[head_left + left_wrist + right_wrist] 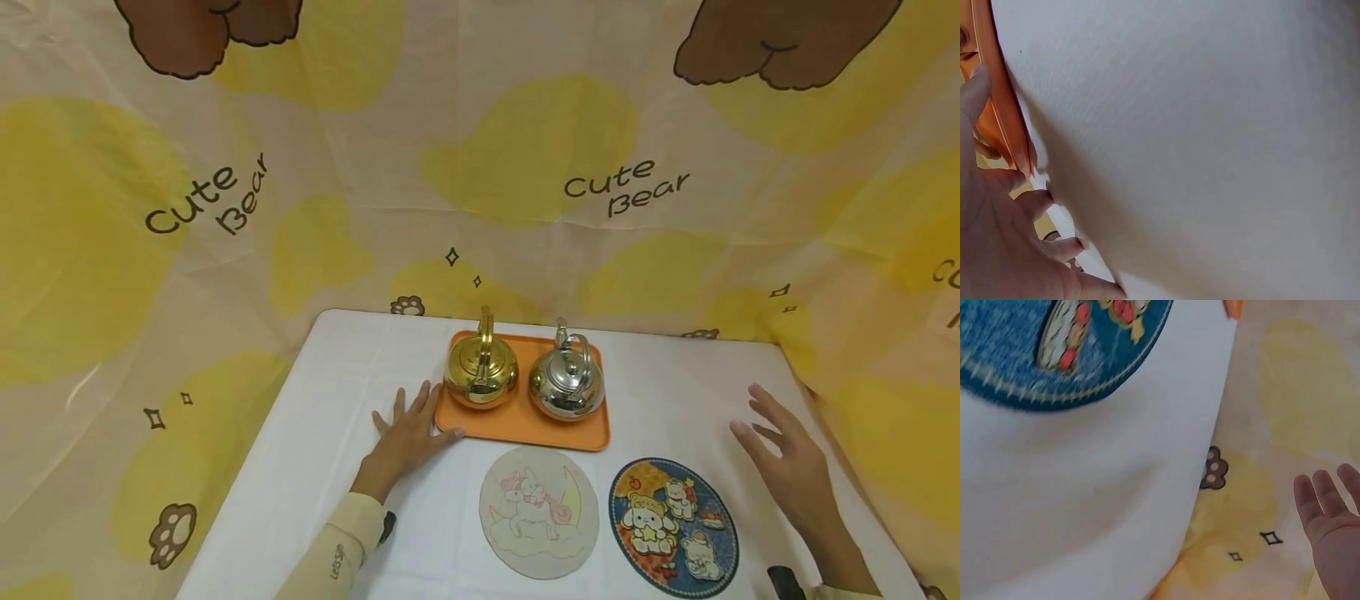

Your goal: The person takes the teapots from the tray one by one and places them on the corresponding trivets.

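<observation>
Kettles are the weak point here: gold kettle (482, 375) and silver kettle (567, 392) stand upright side by side on the orange tray (517, 432), toward the back of the worktop (667, 408). Left hand (408, 440): fingers spread wide, lying along the tray's left side, thumb at the near-left corner; looks like contact with the rim, can't tell how firm. Right hand (797, 467): wide, fingers apart, holding nothing, off to the right and well apart from the tray. Risks, my read: a push or lift from the left alone would skew or tilt the tray, since nothing supports the right side; round, smooth kettles could then slide and knock together. Low rim probably won't stop a tip-over. Gold one sits close to the left hand, so a careless finger could bump it. Pale round mat (539, 512) lies just in front of the tray, so dragging the tray nearer could shove or ride up on it. Tray's far rim is near the worktop's back edge; pushing away risks overhang. Count: 1 tray, 2 kettles (1 gold, 1 silver), 2 round mats (1 pale, 1 blue mat (673, 527) with cartoon animals), 2 hands, 1 worktop.
</observation>
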A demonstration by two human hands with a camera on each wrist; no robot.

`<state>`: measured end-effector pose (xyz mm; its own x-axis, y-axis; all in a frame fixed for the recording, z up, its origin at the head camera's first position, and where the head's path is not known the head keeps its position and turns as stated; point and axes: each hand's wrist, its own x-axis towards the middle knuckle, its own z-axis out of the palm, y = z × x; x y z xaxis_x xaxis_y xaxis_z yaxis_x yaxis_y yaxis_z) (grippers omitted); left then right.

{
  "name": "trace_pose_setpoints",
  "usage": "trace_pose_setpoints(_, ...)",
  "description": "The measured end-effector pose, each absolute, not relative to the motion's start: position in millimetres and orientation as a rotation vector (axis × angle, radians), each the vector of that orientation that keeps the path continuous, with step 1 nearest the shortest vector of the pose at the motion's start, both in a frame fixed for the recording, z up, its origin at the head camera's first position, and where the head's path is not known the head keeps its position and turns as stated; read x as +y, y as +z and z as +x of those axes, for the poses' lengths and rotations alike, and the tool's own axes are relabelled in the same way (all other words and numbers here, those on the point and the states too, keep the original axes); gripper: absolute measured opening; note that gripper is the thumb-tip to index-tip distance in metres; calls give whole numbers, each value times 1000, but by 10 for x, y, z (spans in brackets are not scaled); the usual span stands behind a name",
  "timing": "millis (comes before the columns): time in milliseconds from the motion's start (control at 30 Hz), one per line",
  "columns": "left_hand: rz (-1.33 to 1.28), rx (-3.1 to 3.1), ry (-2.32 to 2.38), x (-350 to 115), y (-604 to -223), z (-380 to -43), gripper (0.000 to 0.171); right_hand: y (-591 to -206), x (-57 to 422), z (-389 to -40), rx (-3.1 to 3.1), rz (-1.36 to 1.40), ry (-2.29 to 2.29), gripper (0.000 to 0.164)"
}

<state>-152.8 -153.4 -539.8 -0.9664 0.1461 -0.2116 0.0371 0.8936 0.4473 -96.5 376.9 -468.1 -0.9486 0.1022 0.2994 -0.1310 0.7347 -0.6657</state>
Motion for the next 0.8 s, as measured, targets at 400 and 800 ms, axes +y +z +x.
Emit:
trace_pose_setpoints(400,125,2813,666,-1535,-5431,-1515,100,-4478,3337,-961,-2440,156,1294,61)
trace_pose_setpoints(800,123,2813,673,-1521,-5389,-1514,99,-4443,3015,-991,-2375,372,1407,64)
